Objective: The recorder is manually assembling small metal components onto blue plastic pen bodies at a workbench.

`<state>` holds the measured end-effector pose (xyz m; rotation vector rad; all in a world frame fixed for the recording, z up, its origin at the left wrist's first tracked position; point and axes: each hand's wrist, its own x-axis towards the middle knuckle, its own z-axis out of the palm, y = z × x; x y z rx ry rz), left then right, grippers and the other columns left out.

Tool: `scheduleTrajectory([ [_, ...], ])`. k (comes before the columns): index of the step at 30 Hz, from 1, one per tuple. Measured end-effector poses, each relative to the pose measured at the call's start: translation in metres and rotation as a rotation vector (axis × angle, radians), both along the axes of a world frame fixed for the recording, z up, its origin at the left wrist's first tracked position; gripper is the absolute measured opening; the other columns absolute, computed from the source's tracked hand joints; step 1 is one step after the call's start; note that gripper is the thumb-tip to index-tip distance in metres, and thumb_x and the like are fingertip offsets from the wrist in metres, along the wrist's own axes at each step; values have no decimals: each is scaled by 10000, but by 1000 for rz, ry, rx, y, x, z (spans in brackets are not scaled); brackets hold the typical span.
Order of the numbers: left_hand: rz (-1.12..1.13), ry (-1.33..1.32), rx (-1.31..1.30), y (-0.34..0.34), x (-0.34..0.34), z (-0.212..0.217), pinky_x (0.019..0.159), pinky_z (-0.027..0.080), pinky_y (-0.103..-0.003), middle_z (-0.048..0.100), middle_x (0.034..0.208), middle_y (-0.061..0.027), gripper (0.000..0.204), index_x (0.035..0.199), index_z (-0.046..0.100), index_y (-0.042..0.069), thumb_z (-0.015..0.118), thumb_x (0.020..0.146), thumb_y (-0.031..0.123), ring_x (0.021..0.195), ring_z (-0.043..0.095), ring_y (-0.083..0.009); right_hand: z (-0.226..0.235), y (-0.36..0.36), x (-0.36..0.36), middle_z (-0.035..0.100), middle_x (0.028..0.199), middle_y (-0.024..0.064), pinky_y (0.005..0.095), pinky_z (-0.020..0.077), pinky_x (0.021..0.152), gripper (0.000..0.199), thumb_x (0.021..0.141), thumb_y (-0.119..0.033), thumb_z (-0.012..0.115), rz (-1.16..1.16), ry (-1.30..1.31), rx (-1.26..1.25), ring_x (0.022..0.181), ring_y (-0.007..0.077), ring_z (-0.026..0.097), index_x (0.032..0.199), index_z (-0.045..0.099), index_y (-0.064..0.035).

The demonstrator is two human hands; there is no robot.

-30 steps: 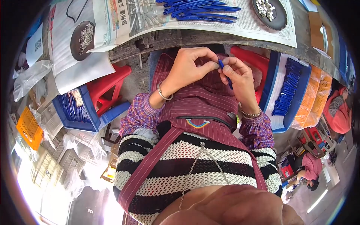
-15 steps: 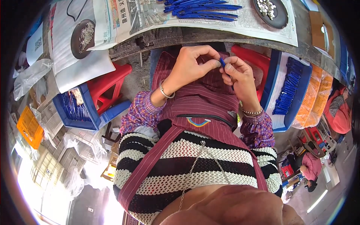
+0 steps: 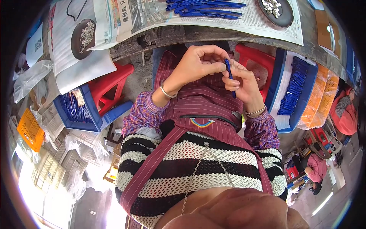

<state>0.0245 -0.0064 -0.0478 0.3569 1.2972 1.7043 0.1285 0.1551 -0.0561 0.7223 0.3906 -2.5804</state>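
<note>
A slim blue plastic clip is held upright between my hands, just off the near edge of the table and above my apron. My left hand is closed, thumb and forefinger pinching at the clip's upper end. The fingers of my right hand wrap round its middle, and its lower end sticks out below them. Any smaller part between the fingertips is hidden. On the newspaper ahead lies a pile of similar blue clips. A dark dish of small silvery pieces stands right of the pile.
Another dark dish holds thin metal pieces at the left. Blue trays with blue pieces stand low on both sides, the left tray and the right tray. Red stools are under the table. Another person is far right.
The clip has turned and more of its length shows, with its lower end out below my right fingers. My right hand has opened its grip slightly and shifted a little lower.
</note>
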Motion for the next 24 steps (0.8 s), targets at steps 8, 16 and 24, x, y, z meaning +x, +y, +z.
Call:
scheduleTrajectory([
  [8, 2, -2, 0, 0, 3, -4, 624, 466, -194, 611, 826, -37, 214, 981, 586, -14, 637, 777, 24, 736, 569, -73, -1, -1, 1, 528, 775, 66, 175, 255, 414, 60, 865, -111, 496, 9, 11, -42, 486, 57, 344, 908, 480, -71],
  [16, 0, -19, 10, 2, 3, -2, 565, 447, -174, 620, 773, -25, 175, 950, 588, 0, 636, 793, 62, 690, 593, -75, -1, -1, 0, 535, 762, 56, 177, 258, 409, 63, 860, -122, 503, 34, 7, -42, 474, 56, 341, 894, 490, -70],
  [24, 32, 19, -17, 6, 3, -1, 540, 436, -169, 617, 742, -8, 136, 923, 591, 11, 622, 797, 52, 662, 586, -59, 3, -1, -2, 544, 769, 48, 180, 259, 409, 85, 847, -118, 527, 26, 37, 56, 473, 57, 352, 915, 509, -71],
])
